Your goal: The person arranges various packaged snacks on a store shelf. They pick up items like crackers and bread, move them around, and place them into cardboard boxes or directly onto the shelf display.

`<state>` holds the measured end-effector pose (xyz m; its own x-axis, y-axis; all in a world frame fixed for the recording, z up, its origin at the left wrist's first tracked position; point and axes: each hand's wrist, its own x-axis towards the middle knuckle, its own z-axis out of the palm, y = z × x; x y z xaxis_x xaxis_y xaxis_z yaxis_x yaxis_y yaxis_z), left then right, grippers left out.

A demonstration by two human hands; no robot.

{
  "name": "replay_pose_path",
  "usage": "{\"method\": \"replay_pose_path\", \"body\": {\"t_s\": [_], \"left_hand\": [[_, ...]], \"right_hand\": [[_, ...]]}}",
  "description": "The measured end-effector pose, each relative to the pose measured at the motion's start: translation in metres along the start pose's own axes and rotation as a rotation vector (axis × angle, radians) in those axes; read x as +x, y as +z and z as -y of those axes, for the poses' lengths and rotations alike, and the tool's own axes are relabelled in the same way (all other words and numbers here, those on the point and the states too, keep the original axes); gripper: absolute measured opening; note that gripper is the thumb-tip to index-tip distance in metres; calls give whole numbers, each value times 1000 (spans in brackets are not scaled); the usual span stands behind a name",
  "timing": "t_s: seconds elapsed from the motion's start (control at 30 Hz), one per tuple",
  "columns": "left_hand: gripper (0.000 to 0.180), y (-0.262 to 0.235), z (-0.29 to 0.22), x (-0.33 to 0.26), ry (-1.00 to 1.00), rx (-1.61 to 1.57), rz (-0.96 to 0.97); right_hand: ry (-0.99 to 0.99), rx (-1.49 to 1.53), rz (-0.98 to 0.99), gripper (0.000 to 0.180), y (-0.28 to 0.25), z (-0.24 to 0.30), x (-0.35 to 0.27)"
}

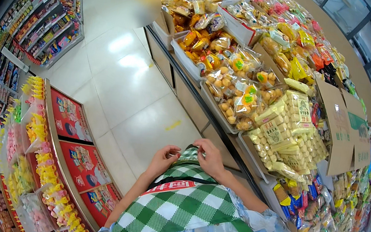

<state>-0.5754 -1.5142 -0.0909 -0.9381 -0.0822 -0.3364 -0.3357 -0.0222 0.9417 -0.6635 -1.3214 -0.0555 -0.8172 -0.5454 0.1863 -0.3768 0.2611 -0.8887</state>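
My left hand [166, 157] is in front of my body with its fingers loosely bent and apart, and I see nothing in it. Close by on the right, my right hand [210, 158] hovers over or touches the lower part of my green-and-white checked apron [193, 194]; its fingers are half curled and slightly apart, with no object visible in them. Nearest my right forearm is a bin of long clear packs of pale yellow snack rolls [284, 131]. Behind it lie clear bags of round golden-brown pastries [241, 95].
A long stand of bagged snacks runs along my right, with open cardboard flaps [337, 124] on it. To my left stands a display of yellow and pink packs [45, 157] with red panels [84, 168]. Stocked shelves [48, 23] rise beyond the tiled aisle [122, 87].
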Motion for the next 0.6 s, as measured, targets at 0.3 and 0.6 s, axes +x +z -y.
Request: {"method": "replay_pose_path", "body": {"t_s": [0.3,0.6], "left_hand": [[26,-38,-8,67,-21,9,-12],[23,-109,-62,186,-35,130,-72]], "right_hand": [[60,-62,157,25,20,-31,75],[69,69,154,24,40,-66,228]]}}
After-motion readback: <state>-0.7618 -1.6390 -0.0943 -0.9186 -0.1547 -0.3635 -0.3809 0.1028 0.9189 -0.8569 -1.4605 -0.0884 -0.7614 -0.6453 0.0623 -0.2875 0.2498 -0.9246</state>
